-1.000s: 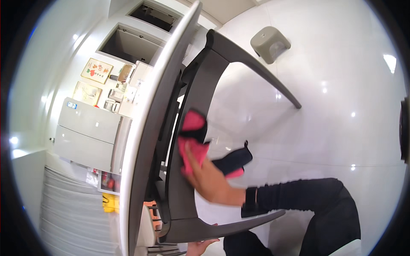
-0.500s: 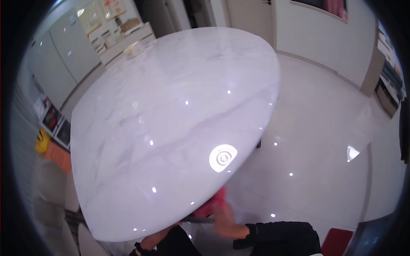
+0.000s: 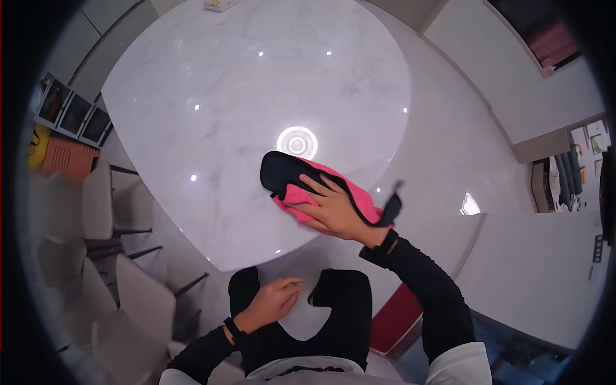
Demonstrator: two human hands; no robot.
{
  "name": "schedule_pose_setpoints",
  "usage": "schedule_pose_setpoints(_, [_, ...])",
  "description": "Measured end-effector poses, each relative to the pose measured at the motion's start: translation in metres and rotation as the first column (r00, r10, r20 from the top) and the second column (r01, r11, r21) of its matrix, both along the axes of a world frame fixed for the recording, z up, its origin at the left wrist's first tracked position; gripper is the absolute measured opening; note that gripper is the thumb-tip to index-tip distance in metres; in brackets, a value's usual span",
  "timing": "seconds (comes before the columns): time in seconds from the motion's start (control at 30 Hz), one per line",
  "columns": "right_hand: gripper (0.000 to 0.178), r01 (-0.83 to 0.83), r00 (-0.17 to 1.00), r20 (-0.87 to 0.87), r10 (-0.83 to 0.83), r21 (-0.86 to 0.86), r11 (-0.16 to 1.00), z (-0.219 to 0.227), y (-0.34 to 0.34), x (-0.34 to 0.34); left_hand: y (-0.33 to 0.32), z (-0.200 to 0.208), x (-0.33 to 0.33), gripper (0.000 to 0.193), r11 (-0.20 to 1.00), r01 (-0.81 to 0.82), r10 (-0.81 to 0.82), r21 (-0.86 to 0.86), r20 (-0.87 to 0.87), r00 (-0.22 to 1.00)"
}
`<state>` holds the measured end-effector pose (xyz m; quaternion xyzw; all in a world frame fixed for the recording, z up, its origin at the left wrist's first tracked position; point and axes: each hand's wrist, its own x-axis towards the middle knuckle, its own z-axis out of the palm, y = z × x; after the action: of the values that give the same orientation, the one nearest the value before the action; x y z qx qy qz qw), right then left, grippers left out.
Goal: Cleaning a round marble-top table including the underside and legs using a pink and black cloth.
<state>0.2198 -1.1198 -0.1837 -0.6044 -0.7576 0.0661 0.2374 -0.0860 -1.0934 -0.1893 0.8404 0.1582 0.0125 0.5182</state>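
A soft pink fabric bundle (image 3: 363, 194) with black trim and a black panel is over the near right edge of the white marbled table (image 3: 237, 128). My right hand (image 3: 337, 212) grips it from above, fingers spread across the pink and black cloth. A loose black end of it sticks out to the right, past my wrist, and looks blurred. Whether the bundle's far end rests on the tabletop or hovers just over it I cannot tell. My left hand (image 3: 274, 301) is above my lap, its fingers stretched out and holding nothing.
A bright round light reflection (image 3: 297, 143) shows on the table beyond the bundle. A small box (image 3: 219, 5) sits at the table's far edge. Beige chairs (image 3: 144, 301) stand at the left, near an orange crate (image 3: 69, 158). A red seat (image 3: 396, 317) is at my right.
My right hand has brought the pink and black bundle up from beside the table's underside to above the tabletop. My left hand has come into fuller view. The view has tilted down.
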Motion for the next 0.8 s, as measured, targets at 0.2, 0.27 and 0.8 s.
schedule_pose_setpoints(0.2, [0.038, -0.079, 0.996, -0.046, 0.079, 0.0, 0.997, 0.017, -0.003, 0.01, -0.012, 0.143, 0.062, 0.021, 0.984, -0.171, 0.168, 0.042, 0.053, 0.984])
schedule_pose_setpoints(0.27, [0.039, -0.07, 0.997, -0.044, 0.07, 0.017, 0.997, 0.019, 0.0, 0.01, -0.02, 0.186, 0.073, 0.019, 0.954, -0.298, 0.297, 0.041, 0.038, 0.954])
schedule_pose_setpoints(0.8, [0.032, -0.055, 0.996, 0.069, 0.061, -0.089, 0.995, -0.028, 0.065, 0.167, 0.021, 0.112, 0.163, 0.016, 0.622, -0.781, 0.78, -0.053, -0.039, 0.624])
